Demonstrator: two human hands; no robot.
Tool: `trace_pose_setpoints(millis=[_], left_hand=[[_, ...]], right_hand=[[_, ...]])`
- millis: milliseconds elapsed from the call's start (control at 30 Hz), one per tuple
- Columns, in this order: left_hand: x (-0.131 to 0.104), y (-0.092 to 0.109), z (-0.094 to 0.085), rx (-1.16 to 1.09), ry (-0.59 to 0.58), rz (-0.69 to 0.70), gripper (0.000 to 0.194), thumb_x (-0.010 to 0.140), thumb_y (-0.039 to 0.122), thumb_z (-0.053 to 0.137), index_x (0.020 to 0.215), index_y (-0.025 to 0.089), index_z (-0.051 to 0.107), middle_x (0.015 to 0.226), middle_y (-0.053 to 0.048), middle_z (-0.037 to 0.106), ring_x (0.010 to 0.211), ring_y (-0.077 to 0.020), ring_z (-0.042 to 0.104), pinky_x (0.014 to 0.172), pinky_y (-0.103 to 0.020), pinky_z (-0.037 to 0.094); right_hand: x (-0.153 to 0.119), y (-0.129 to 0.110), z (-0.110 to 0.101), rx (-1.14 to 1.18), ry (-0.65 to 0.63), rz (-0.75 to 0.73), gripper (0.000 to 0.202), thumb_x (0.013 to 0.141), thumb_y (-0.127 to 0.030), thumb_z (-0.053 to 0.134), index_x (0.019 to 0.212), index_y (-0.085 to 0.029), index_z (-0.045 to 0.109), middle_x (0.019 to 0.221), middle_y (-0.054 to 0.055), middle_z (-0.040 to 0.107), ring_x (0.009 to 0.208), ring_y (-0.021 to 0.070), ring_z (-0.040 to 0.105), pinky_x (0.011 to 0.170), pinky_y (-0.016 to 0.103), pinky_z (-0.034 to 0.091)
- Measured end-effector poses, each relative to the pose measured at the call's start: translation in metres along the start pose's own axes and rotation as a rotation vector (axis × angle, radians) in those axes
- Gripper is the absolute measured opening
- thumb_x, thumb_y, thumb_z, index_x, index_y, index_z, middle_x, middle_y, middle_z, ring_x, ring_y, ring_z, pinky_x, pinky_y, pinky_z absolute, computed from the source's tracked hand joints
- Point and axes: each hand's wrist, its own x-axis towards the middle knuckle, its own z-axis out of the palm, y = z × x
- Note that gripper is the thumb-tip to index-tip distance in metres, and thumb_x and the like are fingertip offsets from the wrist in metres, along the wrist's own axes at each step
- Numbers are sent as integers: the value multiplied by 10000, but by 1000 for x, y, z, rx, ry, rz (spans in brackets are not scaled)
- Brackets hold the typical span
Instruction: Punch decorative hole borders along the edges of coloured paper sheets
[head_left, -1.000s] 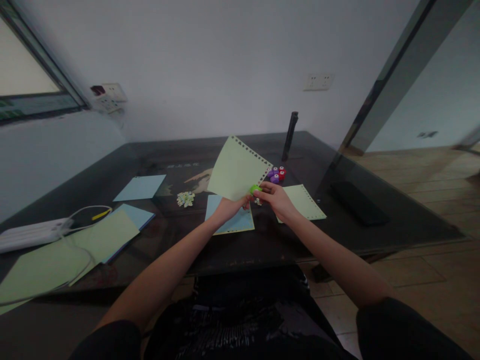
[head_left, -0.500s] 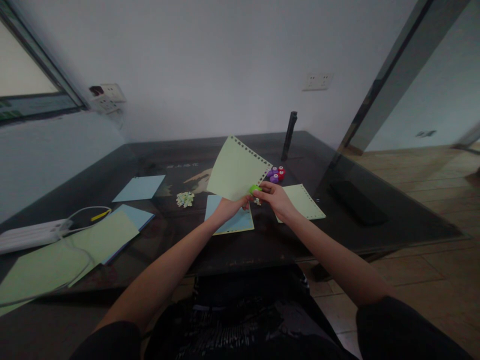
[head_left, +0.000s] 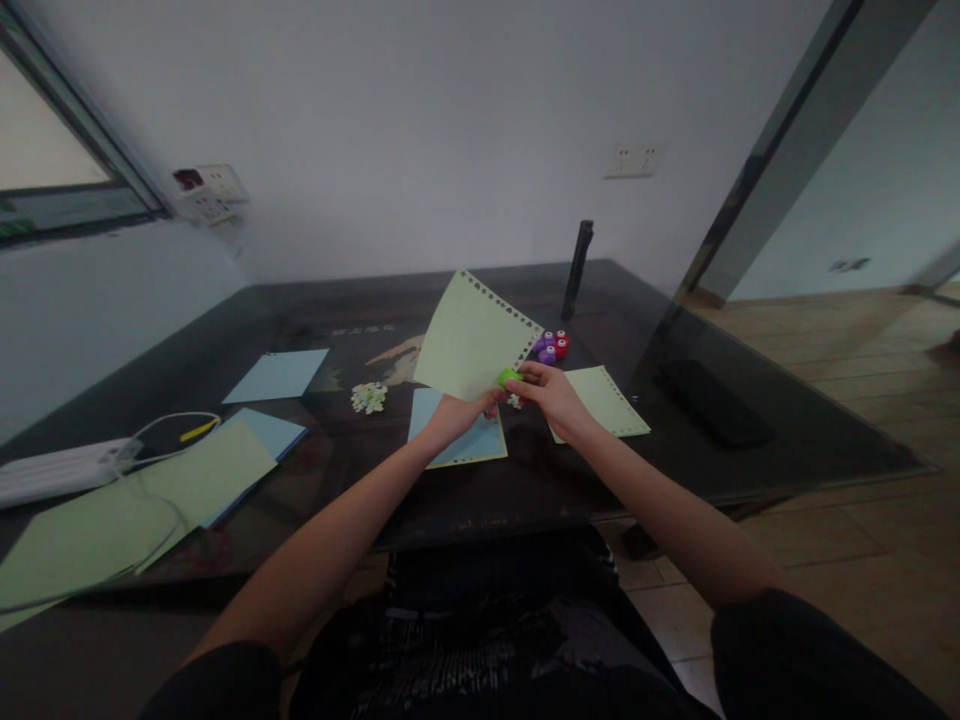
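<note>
My left hand [head_left: 459,420] grips the lower part of a pale green sheet of paper [head_left: 472,335], lifted and tilted above the table. Dark punched holes run along the sheet's top and right edges. In my right hand [head_left: 551,395], thumb and fingers pinch a small bright green craft punch [head_left: 510,378] at the sheet's lower right edge. Whether its jaw is on the paper is too small to tell. Below the hands lies a light blue sheet [head_left: 480,440]. Another pale green sheet [head_left: 604,400], punched along its edge, rests beside my right wrist.
Purple and red punches [head_left: 551,347] stand behind my right hand. A pile of small paper cut-outs [head_left: 368,397] lies to the left. Further left are a blue sheet [head_left: 276,375], stacked papers [head_left: 150,500] and a white power strip [head_left: 60,472]. A black flat object [head_left: 716,403] is at right.
The view has shifted very slightly. Both hands, the held sheet and the green punch stay in nearly the same positions.
</note>
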Motion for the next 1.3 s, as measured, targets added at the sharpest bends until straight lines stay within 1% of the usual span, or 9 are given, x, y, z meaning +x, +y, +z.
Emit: trace_pose_setpoints(millis=[300, 433, 733, 933, 1300], left_hand=[[0, 4, 0, -23, -10, -10, 245, 812, 374, 542, 727, 158, 617, 557, 2, 559, 565, -134, 532, 697, -296, 481], [0, 5, 0, -19, -16, -23, 252, 811, 384, 541, 734, 157, 621, 557, 0, 561, 574, -140, 538, 707, -300, 477], [1, -2, 1, -40, -7, -4, 282, 789, 422, 561, 738, 150, 611, 559, 11, 553, 556, -127, 521, 686, -280, 461], [1, -1, 2, -52, -31, -15, 279, 799, 413, 551, 750, 146, 614, 564, 9, 554, 552, -123, 523, 681, -279, 463], [0, -2, 3, -36, -21, -17, 270, 830, 383, 533, 728, 146, 613, 567, 6, 561, 557, -118, 528, 690, -269, 479]], right_hand=[[0, 1, 0, 11, 13, -4, 280, 587, -320, 791, 784, -183, 647, 759, 14, 654, 647, 129, 563, 530, 249, 383], [0, 1, 0, 23, 12, 2, 279, 581, -311, 794, 785, -181, 654, 767, 17, 660, 650, 129, 563, 527, 249, 382], [1, 3, -1, 21, 18, 18, 299, 566, -311, 800, 781, -174, 645, 766, 14, 669, 644, 125, 568, 528, 242, 381], [1, 3, -2, 13, 10, 9, 267, 578, -308, 790, 762, -179, 644, 749, 13, 666, 635, 128, 564, 529, 248, 378], [1, 4, -2, 19, 6, -22, 239, 600, -296, 790, 749, -178, 645, 754, 13, 681, 648, 132, 587, 593, 266, 425]])
